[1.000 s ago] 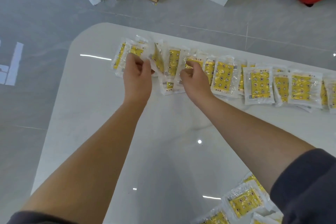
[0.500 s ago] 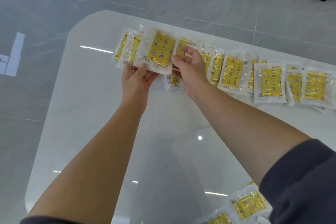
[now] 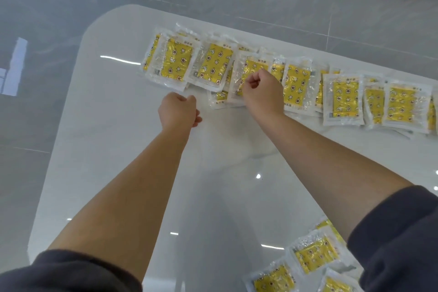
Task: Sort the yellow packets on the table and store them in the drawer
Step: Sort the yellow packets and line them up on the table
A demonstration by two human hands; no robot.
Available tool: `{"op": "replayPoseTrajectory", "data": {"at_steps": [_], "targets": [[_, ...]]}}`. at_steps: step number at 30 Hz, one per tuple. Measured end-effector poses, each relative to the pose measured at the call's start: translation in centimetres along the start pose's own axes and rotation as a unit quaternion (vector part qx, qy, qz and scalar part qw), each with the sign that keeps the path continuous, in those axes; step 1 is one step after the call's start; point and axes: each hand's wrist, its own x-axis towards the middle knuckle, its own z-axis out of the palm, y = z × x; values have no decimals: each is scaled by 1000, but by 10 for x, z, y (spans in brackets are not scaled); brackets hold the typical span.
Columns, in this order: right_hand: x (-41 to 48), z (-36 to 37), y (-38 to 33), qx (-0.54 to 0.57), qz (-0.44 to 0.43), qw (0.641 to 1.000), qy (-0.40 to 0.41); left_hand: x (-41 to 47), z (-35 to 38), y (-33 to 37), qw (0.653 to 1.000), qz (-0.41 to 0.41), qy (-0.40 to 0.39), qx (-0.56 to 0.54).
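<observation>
left grip: left hand (image 3: 179, 110) curled into a fist, holding nothing, just near of the row.
right grip: right hand (image 3: 263, 92) curled over one packet (image 3: 251, 66); cannot tell whether it pinches it.
yellow packets (image 3: 346, 99): overlapping row along the far side of the desk (image 3: 118, 149).
near pile (image 3: 312, 253): more packets, near right.

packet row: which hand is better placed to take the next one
Right. The right hand sits curled on a mid-row packet; the left hand hangs over bare table, touching no packet.
</observation>
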Motion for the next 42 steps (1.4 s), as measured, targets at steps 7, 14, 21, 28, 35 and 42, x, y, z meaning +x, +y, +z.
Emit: {"op": "replayPoseTrajectory", "data": {"at_steps": [7, 14, 21, 28, 35, 42], "targets": [[-79, -47, 92, -95, -15, 994, -60, -73, 14, -62, 986, 30, -43, 156], [-159, -92, 193, -179, -59, 971, -149, -169, 55, -124, 932, 114, -103, 329], [-220, -141, 271, -341, -242, 869, -266, -275, 90, -220, 829, 167, -167, 507], [-223, -129, 276, -441, -335, 786, -273, -305, 123, -259, 742, 226, -35, 630], [-220, -109, 272, -506, -396, 732, -226, -300, 139, -262, 773, 186, -27, 606], [-219, -107, 266, -513, -399, 719, -245, -301, 132, -267, 816, 147, -60, 556]]}}
